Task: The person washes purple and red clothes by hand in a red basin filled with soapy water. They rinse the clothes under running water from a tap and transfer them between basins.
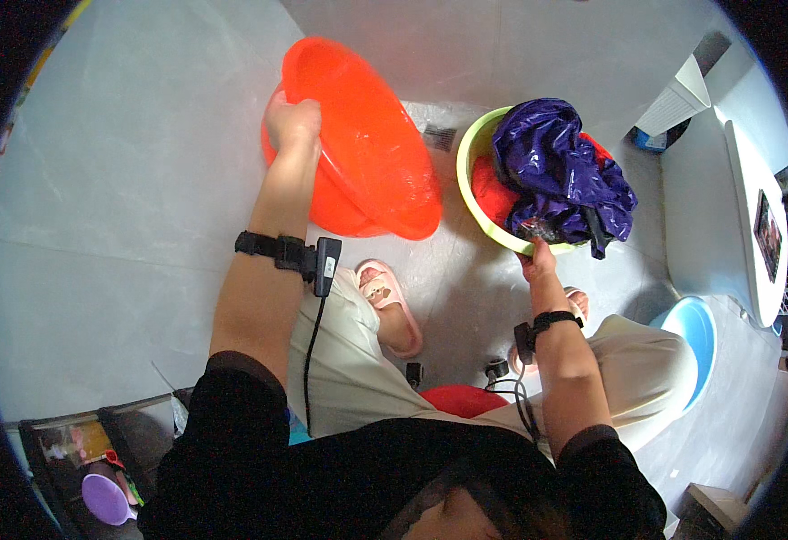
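My left hand [293, 124] is closed on the rim of an orange-red plastic basin [367, 135], which is tipped steeply on its side with its hollow facing right. My right hand [539, 261] grips the near rim of a yellow-green basin [468, 175], the thumb on top and the fingers mostly hidden below. A shiny dark purple garment [547, 153] is heaped in that basin and hangs over its right edge. Red cloth [493, 191] shows beneath it. The two basins are apart, side by side.
A floor drain [439, 138] lies between the basins. To the right stand a white bin [675, 101], a white lidded fixture [754, 216] and a light blue basin [695, 333]. My pink-slippered foot [389, 292] is near the orange-red basin. A purple dipper [106, 499] sits lower left.
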`<action>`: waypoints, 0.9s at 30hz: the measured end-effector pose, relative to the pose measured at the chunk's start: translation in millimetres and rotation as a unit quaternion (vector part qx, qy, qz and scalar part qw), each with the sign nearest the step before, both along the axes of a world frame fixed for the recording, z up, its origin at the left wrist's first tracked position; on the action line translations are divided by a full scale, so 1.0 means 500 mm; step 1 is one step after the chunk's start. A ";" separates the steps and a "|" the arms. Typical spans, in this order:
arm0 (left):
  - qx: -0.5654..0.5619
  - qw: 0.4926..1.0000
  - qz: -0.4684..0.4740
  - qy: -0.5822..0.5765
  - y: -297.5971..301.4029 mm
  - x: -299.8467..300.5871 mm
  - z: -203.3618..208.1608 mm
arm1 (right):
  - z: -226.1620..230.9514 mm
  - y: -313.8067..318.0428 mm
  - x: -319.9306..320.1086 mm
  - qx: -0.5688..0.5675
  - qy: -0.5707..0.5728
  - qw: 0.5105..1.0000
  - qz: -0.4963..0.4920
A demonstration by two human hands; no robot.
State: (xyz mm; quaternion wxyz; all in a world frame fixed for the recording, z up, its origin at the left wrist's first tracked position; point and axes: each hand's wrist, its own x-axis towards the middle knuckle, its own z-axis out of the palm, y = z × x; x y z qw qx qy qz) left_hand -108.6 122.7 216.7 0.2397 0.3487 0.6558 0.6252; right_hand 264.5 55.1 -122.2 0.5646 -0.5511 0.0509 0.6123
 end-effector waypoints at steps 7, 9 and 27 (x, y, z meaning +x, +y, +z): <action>-0.116 0.896 0.046 0.425 -0.048 0.034 0.038 | 0.002 0.011 -0.022 -0.002 0.008 1.000 -0.020; -0.075 0.877 0.048 0.473 -0.056 0.033 0.043 | 0.006 0.011 -0.029 0.011 0.009 1.000 -0.009; -0.038 0.828 0.117 0.546 -0.034 -0.058 0.032 | -0.001 0.103 -0.135 -0.018 -0.026 0.985 0.169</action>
